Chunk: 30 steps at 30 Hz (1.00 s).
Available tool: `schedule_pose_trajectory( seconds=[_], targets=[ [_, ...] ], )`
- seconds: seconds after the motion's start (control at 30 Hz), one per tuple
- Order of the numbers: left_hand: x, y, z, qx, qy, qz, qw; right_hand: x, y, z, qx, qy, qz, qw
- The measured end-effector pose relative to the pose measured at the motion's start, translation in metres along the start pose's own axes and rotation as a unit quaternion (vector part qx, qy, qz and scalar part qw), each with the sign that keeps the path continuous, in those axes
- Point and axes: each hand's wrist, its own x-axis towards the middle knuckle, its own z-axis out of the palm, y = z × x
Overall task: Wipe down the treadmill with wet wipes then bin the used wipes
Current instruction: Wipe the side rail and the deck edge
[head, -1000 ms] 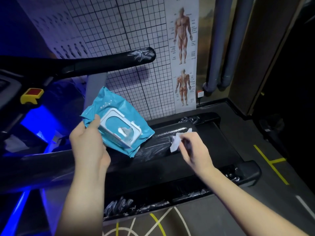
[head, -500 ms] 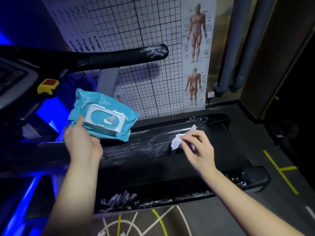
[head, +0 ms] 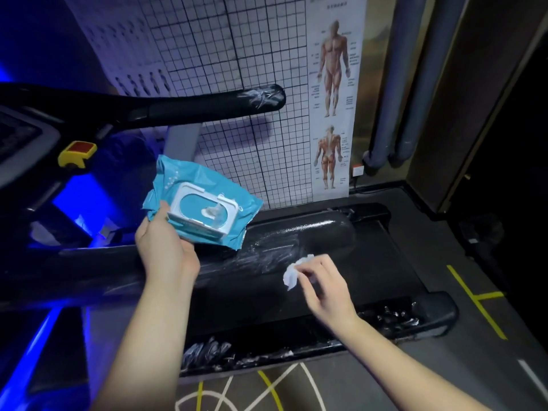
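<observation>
The black treadmill lies across the view, its far side rail shiny with wet streaks. My left hand grips a teal pack of wet wipes by its lower left corner, held above the rail; the white flip lid is up and a wipe pokes from the opening. My right hand pinches a crumpled white wipe just above the deck, at the near edge of the streaked rail.
A black handrail reaches across above the pack, with the console and a yellow and red safety key at the left. A grid chart and an anatomy poster hang on the wall behind. Yellow floor lines mark the right.
My right hand has drawn the wipe back along the rail toward me and to the left. My left hand has shifted the pack rightward and nearer the rail.
</observation>
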Motion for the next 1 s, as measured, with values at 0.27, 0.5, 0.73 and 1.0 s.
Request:
schedule_pose_trajectory(
  seconds=[0.27, 0.5, 0.73, 1.0],
  targets=[
    [0.003, 0.010, -0.016, -0.004, 0.023, 0.020, 1.000, 0.065, -0.021, 0.009, -0.139, 0.125, -0.029, 0.982],
    [0.004, 0.018, -0.029, -0.002, 0.030, 0.046, 0.998, 0.070, -0.007, 0.023, -0.237, 0.136, -0.108, 0.956],
    [0.001, 0.007, -0.022, -0.013, 0.033, 0.025, 0.999, 0.031, -0.006, 0.040, -0.219, 0.057, -0.052, 0.973],
    [-0.003, 0.012, -0.018, -0.014, 0.023, 0.027, 0.999, 0.005, -0.011, 0.041, -0.109, -0.076, 0.131, 0.982]
  ],
)
